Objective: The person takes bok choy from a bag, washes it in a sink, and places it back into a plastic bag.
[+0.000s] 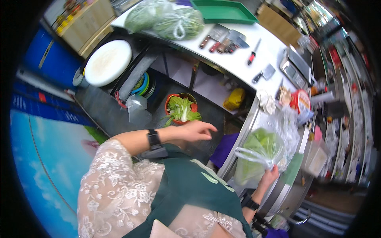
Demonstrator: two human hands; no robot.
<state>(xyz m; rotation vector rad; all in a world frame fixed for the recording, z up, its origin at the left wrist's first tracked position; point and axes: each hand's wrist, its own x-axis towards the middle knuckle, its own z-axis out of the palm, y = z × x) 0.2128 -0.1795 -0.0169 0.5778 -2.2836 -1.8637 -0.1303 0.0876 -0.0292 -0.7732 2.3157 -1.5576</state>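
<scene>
My right hand (270, 175) grips the gathered top of a clear plastic bag of leafy greens (259, 145), which rests at the metal counter on the right. In front of my body, my left hand (198, 131) holds nothing, with its fingers partly extended. Just beyond it, a round orange-red container (167, 107) on the floor holds loose green leaves (181, 108) with pale stalks. More crumpled clear plastic bags (290, 125) lie beside the bag in my right hand.
Several cleavers and knives (220, 33) lie on the white counter (238, 67), near a green tray (224, 12), bagged greens (180, 23) and a scale (294, 71). A round white cutting board (108, 62) stands at left. A yellow bag (234, 99) is on the lower shelf.
</scene>
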